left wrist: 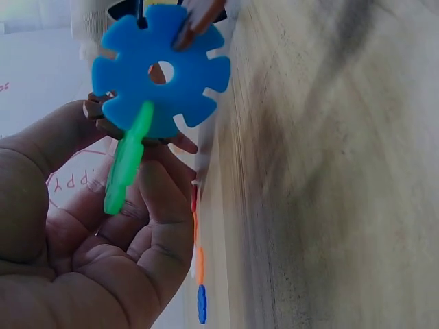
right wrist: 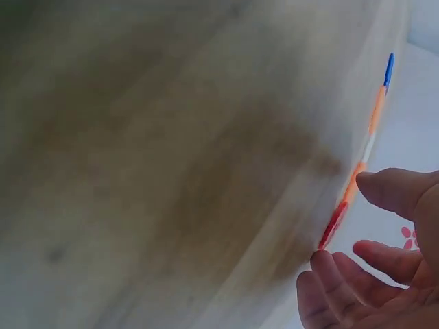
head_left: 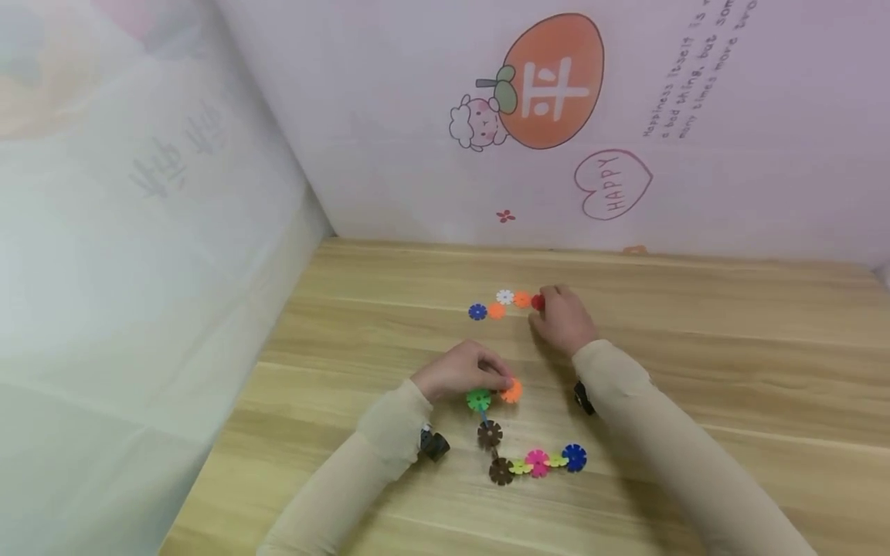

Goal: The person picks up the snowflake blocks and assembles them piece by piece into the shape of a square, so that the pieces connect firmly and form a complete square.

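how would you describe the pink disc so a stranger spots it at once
On the wooden table, find the lower chain of notched discs in the head view. Its bottom row runs from a brown disc on the left to a blue disc on the right. In the middle, between two yellow discs, sits the pink disc, the only pink one in the chain.

High head view facing down, wrist views close, low (tabletop [left wrist: 329, 171] sideways), sharing far disc row [head_left: 507, 300]
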Available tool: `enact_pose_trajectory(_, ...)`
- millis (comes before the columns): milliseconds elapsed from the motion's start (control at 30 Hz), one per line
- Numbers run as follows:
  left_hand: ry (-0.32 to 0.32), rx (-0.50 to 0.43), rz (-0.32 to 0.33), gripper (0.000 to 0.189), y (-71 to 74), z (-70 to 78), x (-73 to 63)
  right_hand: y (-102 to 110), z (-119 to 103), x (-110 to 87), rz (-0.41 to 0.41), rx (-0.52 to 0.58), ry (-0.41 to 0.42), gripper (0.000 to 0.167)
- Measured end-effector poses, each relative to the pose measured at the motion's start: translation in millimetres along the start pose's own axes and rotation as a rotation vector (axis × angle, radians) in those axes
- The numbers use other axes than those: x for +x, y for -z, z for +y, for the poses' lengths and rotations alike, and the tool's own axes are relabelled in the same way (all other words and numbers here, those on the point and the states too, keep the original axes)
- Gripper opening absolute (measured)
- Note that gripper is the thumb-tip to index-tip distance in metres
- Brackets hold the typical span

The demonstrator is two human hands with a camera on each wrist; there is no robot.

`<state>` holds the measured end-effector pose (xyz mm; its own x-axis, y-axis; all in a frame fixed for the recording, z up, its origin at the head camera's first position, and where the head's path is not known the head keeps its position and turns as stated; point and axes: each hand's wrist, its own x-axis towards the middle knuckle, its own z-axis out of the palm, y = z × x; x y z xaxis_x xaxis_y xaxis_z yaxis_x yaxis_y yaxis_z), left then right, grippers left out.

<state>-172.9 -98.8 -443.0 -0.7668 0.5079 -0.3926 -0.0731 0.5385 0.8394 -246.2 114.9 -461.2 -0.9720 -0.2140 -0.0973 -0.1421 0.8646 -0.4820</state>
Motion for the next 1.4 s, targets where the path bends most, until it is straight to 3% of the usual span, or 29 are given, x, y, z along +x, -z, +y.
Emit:
enact_pose_trajectory(233,0.002,-0.027,-0.003,0.011,-3.2,1.8,0.4,3,9,6.7,0.031,-0.089,0.049,0.035)
enact_pose_trajectory(400,-0.002,-0.035,0.005,0.011,-1.5,-0.4,-1.0,5,12,-1.9,-0.019,0.052,0.078,0.025)
enact_pose_trajectory(600,0.002,-0.029,0.014,0.01,-0.6,-3.2,-3.1,0,13,-27.1,-0.07,0.225,0.098,0.016)
enact_pose_trajectory(933,0.007,-0.023,-0.001,0.011,-3.8,1.2,-0.9,1,12,-78.7,-0.108,0.333,0.161,0.011)
enact_pose_trajectory(1133,0.015,-0.012,-0.003,0.011,-3.3,0.7,1.2,-2,14,-95.0,-0.09,0.343,0.248,0.02)
enact_pose_trajectory(1400,0.0,-0.028,-0.019,0.01,-6.0,3.6,-0.7,-3,14,-108.5,-0.108,0.442,0.237,0.02)
